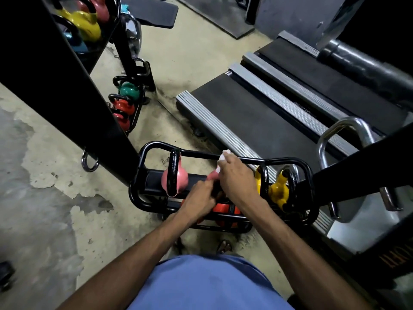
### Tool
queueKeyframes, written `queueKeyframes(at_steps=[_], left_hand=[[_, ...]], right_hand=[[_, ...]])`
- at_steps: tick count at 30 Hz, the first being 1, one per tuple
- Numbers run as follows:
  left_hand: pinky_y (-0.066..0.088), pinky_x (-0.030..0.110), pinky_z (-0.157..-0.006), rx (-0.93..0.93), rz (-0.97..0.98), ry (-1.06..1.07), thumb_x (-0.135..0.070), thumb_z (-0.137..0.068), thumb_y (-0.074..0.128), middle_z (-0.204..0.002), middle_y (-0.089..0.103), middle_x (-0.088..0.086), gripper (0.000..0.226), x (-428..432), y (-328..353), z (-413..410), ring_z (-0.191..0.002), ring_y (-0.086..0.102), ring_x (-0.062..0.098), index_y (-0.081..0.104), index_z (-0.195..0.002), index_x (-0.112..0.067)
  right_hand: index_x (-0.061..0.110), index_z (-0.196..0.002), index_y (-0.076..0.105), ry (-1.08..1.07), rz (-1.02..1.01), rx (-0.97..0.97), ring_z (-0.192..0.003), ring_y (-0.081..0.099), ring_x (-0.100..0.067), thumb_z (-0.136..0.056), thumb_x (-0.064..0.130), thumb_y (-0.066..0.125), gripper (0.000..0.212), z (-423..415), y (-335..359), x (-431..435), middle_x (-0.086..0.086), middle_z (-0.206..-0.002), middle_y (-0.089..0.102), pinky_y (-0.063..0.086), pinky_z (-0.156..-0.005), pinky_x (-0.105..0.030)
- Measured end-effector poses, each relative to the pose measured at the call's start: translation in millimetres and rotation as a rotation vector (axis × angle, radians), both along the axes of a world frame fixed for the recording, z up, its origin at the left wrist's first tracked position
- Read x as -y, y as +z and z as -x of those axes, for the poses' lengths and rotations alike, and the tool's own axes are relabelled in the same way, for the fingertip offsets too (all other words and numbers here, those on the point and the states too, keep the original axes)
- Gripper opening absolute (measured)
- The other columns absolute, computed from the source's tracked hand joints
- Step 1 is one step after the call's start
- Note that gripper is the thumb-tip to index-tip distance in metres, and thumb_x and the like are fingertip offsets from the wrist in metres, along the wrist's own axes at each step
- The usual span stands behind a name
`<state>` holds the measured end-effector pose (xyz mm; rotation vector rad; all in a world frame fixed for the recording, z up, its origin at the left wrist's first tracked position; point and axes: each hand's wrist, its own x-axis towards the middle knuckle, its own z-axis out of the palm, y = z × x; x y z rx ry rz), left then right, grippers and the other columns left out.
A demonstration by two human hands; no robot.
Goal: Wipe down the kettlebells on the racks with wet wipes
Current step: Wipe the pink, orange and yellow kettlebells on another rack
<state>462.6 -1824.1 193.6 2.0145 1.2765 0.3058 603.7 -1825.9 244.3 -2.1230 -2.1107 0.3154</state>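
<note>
Right hand point(237, 177): your fingers are curled and pinch a bunched white wipe point(222, 158), which pokes out past the knuckles. The wipe lies against the top of the middle kettlebell point(211, 175), a pink one mostly hidden under both hands.

Left hand point(201, 199): its fingers curl down onto the dark handle of that same kettlebell. The grip itself is partly hidden. Judged purpose: you steady the weight so it does not roll on the rail while the wipe rubs it.

The kettlebell sits on the upper tier of the low black rack point(156, 144), between a pink kettlebell point(182, 179) on your left and two yellow kettlebells point(276, 190) on your right. Orange kettlebells point(223, 208) lie on the tier below, directly under your hands. Working each weight in place spares you lifting it. Progress cannot be judged, since no surface shows wet or dry.

Further out, a second rack point(136, 113) holds a green kettlebell point(129, 90) and red ones. A treadmill point(257, 121) lies just beyond the near rack.

Writing: there is small lettering on the treadmill's side rail, inverted and too small to read. Orange letters on a black frame point(388, 258) at far right are cut off, so no full word can be made out.
</note>
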Motion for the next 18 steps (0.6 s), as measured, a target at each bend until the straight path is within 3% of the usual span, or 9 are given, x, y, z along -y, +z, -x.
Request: queueKeyframes(at_steps=[3,5,7,9,11,14,16,18], left_hand=[[0.056,0.043,-0.07,0.145,0.026,0.057,-0.043,-0.086,0.064,-0.091,0.077,0.013,0.029,5.4,-0.1,1.5,-0.089,0.073,0.034,0.065,-0.11,-0.025],[0.056,0.039,-0.073,0.201,0.041,0.085,-0.039,-0.09,0.065,-0.095,0.078,0.008,0.023,9.7,-0.2,1.9,-0.091,0.074,0.025,0.07,-0.107,-0.024],[0.056,0.034,-0.077,0.231,0.071,0.111,-0.035,-0.093,0.067,-0.097,0.079,0.001,0.019,11.6,-1.0,1.3,-0.09,0.074,0.015,0.074,-0.104,-0.022],[0.055,0.035,-0.076,0.256,0.077,0.107,-0.041,-0.088,0.065,-0.093,0.078,0.0,0.027,13.8,-2.1,2.0,-0.087,0.074,0.015,0.076,-0.102,-0.02],[0.055,0.031,-0.078,0.272,0.091,0.082,-0.05,-0.081,0.064,-0.095,0.078,-0.005,0.039,17.4,-2.3,4.2,-0.088,0.073,0.008,0.076,-0.105,-0.022],[0.056,0.03,-0.087,0.294,0.115,0.064,-0.037,-0.081,0.076,-0.103,0.078,-0.013,0.032,19.0,-4.8,7.5,-0.098,0.071,-0.001,0.076,-0.111,-0.025],[0.056,0.034,-0.09,0.288,0.126,0.036,-0.034,-0.082,0.077,-0.104,0.077,-0.016,0.031,16.2,-5.9,9.5,-0.099,0.07,-0.002,0.076,-0.112,-0.027],[0.056,0.037,-0.089,0.266,0.142,0.015,-0.039,-0.082,0.076,-0.102,0.077,-0.015,0.03,12.4,-7.4,10.8,-0.098,0.071,0.001,0.074,-0.11,-0.027]], right_hand=[[0.006,-0.123,0.07,0.217,0.004,0.081,-0.154,0.029,-0.029,-0.096,0.016,0.054,0.033,-5.3,-7.6,6.3,-0.015,-0.158,0.043,0.04,-0.116,-0.047],[0.006,-0.126,0.069,0.257,-0.102,0.083,-0.151,0.035,-0.028,-0.092,0.02,0.051,0.04,-7.8,-12.5,22.1,-0.017,-0.154,0.048,0.036,-0.12,-0.045],[0.007,-0.128,0.068,0.11,-0.292,-0.043,-0.142,0.049,-0.023,-0.093,0.014,0.052,0.039,-4.0,-15.4,43.9,-0.015,-0.148,0.056,0.042,-0.116,-0.036],[0.01,-0.136,0.064,-0.184,-0.331,-0.346,-0.132,0.056,-0.015,-0.097,0.009,0.059,0.039,5.1,-15.7,58.8,-0.006,-0.144,0.061,0.046,-0.107,-0.027],[0.016,-0.133,0.066,-0.448,-0.265,-0.689,-0.112,0.064,-0.008,-0.098,0.013,0.059,0.035,12.7,-19.1,57.5,0.003,-0.126,0.07,0.051,-0.096,-0.026],[0.012,-0.094,0.075,-0.644,-0.169,-1.099,-0.074,0.062,-0.01,-0.097,0.011,0.054,0.021,14.1,-10.3,38.3,0.002,-0.084,0.073,0.048,-0.07,-0.031],[0.009,-0.069,0.072,-0.75,0.016,-1.418,-0.057,0.059,-0.016,-0.093,0.004,0.046,0.036,6.3,3.2,21.7,-0.006,-0.066,0.067,0.046,-0.057,-0.028],[0.006,-0.069,0.069,-0.763,0.327,-1.745,-0.058,0.057,-0.022,-0.092,0.008,0.04,0.037,-4.0,7.3,6.7,-0.013,-0.068,0.061,0.045,-0.057,-0.029]])
